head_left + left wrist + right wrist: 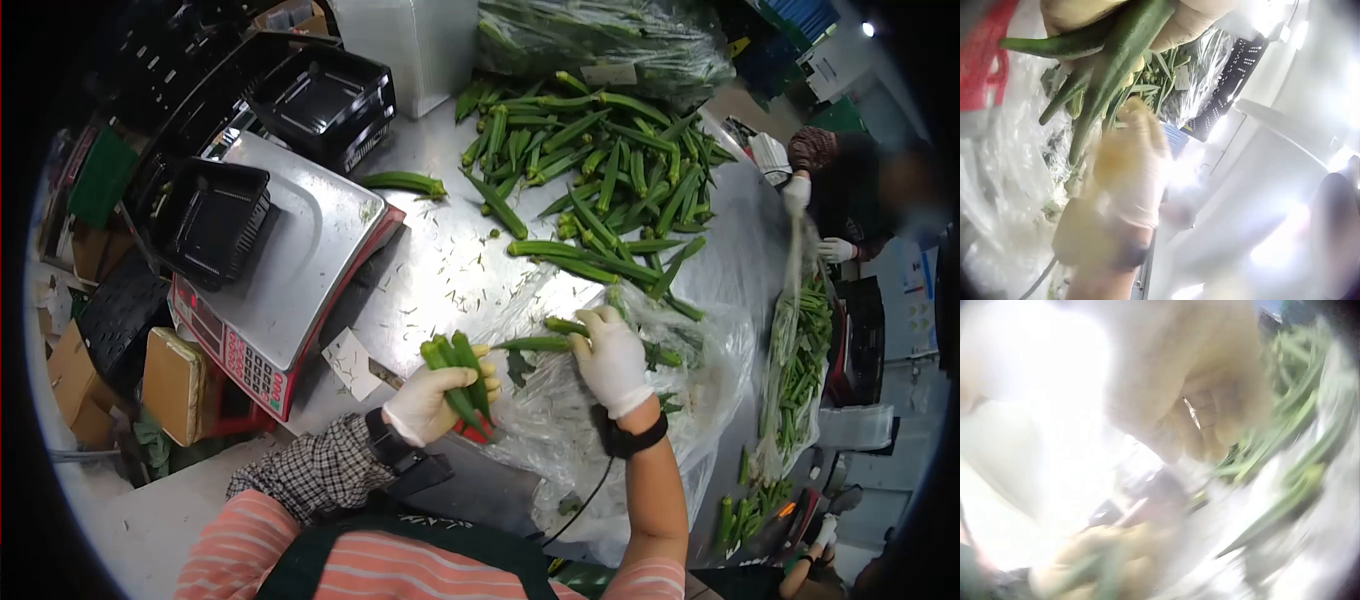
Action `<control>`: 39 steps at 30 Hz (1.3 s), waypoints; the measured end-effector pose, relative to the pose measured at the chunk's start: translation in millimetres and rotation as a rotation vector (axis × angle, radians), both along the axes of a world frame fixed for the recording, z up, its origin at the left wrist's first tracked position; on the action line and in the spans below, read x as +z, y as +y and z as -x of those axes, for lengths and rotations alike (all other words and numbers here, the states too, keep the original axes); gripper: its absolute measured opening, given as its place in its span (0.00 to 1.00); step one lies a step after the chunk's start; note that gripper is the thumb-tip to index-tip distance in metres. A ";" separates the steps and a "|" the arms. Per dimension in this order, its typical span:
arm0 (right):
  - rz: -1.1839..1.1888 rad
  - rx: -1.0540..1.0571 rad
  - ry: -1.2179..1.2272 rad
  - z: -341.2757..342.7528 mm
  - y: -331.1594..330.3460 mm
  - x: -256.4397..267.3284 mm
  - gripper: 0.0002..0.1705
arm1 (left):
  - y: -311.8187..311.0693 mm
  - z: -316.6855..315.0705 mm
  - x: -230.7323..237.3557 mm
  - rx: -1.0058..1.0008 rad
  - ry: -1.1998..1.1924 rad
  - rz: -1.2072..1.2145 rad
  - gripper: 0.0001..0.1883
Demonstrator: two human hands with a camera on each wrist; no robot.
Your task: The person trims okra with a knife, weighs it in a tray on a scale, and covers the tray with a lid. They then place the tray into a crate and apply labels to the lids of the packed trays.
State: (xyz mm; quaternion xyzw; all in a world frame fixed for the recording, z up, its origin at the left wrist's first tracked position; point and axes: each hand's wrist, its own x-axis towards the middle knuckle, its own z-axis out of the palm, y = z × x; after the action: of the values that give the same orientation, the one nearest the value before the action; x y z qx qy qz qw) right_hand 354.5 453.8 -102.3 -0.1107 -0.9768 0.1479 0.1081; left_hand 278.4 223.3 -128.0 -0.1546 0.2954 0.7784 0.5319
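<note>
My left hand [430,402], in a white glove, grips several green okra pods [455,365]; the pods jut out past the fingers in the left wrist view. My right hand [610,368], gloved too, is low over a clear plastic bag [700,400] with loose okra on it. Its fingers are loosely bent in the blurred right wrist view, with no pod seen between them. Right at its fingertips in the head view lies an okra pod [540,343]; another pod [1279,506] rests on the plastic beside this hand.
A large okra heap [610,160] covers the back of the metal table. At left, a scale [310,240] bears a black tray [210,220], with stacked black trays [330,95] behind. A filled plastic bag [610,45] lies at the back. Other people work at right.
</note>
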 end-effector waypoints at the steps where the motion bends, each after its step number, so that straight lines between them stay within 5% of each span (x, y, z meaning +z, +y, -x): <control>1: -0.186 -0.106 -0.247 -0.9 13.1 -11.5 0.08 | -2.2 2.4 1.2 -0.014 0.014 -0.007 0.27; 4: -0.143 -0.092 -0.223 -5.7 25.7 -13.4 0.07 | -2.1 4.0 4.7 -0.050 0.081 -0.030 0.30; 7: 0.225 -0.117 0.037 -6.2 -8.2 10.2 0.06 | 5.6 -0.6 5.7 -0.056 0.086 -0.088 0.28; 9: 0.572 -0.058 -0.091 -1.7 -46.4 36.1 0.08 | 13.6 -4.3 -0.4 -0.012 0.056 -0.149 0.25; 12: 0.543 0.329 -0.083 12.9 -60.2 31.8 0.12 | 11.9 -0.2 -5.3 0.039 0.063 -0.167 0.20; 14: 0.377 0.037 0.032 41.4 -29.1 22.4 0.10 | -3.4 8.7 -5.0 0.034 0.025 -0.075 0.21; 16: -0.044 0.022 0.069 76.3 13.9 -6.2 0.14 | -15.1 13.2 -5.5 0.043 0.014 -0.076 0.23; 20: -0.165 -0.086 -0.269 98.9 41.1 -39.0 0.18 | -28.0 18.9 -4.5 0.037 0.051 -0.117 0.24; 24: -0.142 -0.049 -0.184 82.5 18.0 -0.9 0.13 | -23.2 17.8 -3.5 0.055 0.051 -0.101 0.25; 26: 0.115 -0.035 -0.063 68.7 -16.7 17.8 0.14 | -16.5 18.0 -0.2 0.069 0.086 -0.160 0.25; 27: 0.331 -0.008 -0.202 62.4 -41.8 38.1 0.14 | -13.1 18.7 -1.3 0.077 0.116 -0.194 0.25; 32: 0.430 0.472 -0.254 64.6 -81.3 50.3 0.20 | -24.9 29.8 -4.8 0.096 0.054 -0.144 0.23; 34: 0.358 0.151 -0.174 100.8 -56.4 29.4 0.22 | -41.2 35.3 -9.6 0.082 -0.017 -0.230 0.24; 36: 0.048 0.029 0.052 141.3 -35.9 3.9 0.19 | -51.8 35.7 -13.6 0.087 -0.015 -0.253 0.26; 39: -0.028 -0.105 -0.195 170.5 -14.1 -34.1 0.16 | -62.5 35.0 -9.6 0.015 0.011 -0.344 0.29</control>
State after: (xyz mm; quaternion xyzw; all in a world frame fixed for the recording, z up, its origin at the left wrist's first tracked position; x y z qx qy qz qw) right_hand 184.0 439.7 -136.4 -0.1740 -0.9776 0.1168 0.0215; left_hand 243.4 160.8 -137.6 -0.0594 0.1595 0.8223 0.5430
